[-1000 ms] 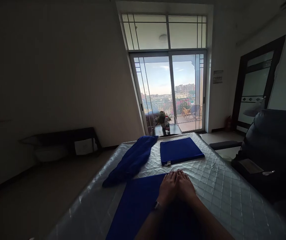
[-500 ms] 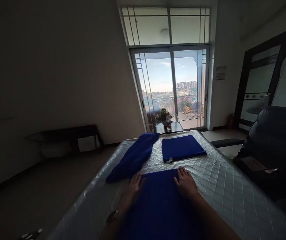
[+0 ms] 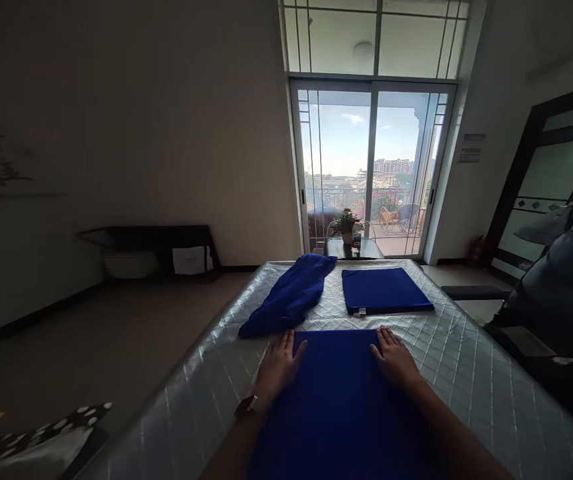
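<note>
Left hand and right hand flat on blue cloth

Both palms down, thumbs out toward the middle, other fingers pointing at the worktop's far edge; neither hand pinches anything. Left at cloth's far left corner, right at its far right corner. Cloth lies smooth mid-worktop, running toward the near edge; near end out of view. Watch on left wrist.

Worktop: silvery, quilted top. Folded blue cloth near its far right corner, flat, white tag on the side facing the person. Crumpled blue cloth slants from beside the left edge to the far edge, just ahead of left hand.

Past far edge: small dark table with potted plant and bottle. Dark armchair beside right edge.
</note>
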`<state>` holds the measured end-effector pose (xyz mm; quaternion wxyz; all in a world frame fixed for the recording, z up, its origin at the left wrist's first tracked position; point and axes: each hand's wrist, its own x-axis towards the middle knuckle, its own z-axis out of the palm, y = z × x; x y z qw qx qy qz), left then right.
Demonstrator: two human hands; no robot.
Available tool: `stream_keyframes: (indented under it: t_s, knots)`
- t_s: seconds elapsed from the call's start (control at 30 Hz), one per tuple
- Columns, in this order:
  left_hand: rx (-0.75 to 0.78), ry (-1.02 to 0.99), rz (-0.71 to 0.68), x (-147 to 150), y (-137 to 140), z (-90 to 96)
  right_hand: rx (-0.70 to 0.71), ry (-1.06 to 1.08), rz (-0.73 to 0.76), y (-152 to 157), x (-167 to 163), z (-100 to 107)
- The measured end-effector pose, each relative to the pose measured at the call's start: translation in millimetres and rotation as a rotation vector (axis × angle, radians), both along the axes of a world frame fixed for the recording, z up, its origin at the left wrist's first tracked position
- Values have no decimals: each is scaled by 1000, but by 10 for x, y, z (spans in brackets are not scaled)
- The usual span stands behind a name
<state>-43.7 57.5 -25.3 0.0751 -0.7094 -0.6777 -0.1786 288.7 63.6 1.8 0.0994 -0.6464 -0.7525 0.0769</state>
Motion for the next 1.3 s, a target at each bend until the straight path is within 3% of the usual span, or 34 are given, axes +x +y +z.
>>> stream_keyframes:
  t_s: [0.23,0.5,0.8,1.0,1.1,1.2,1.3]
  knots:
    - [-99,-35,45,62,-85,149,-20,-25,-17,-51,-45,79]
    - [-108,-29,43,72,-142,209,23,-45,-14,-201,-51,222]
    - [-90,-13,18,44,-82,141,-17,-5,-10,-498,5,19]
    - [-105,12,29,62,-77,155,-24,25,-19,-507,-1,39]
    - [-96,26,106,74,-96,167,-19,42,-20,-517,5,41]
    - [-41,60,190,171,-163,222,-8,68,-16,-536,15,45]
    - [33,90,73,494,-285,303,4,99,-17,-549,27,51]
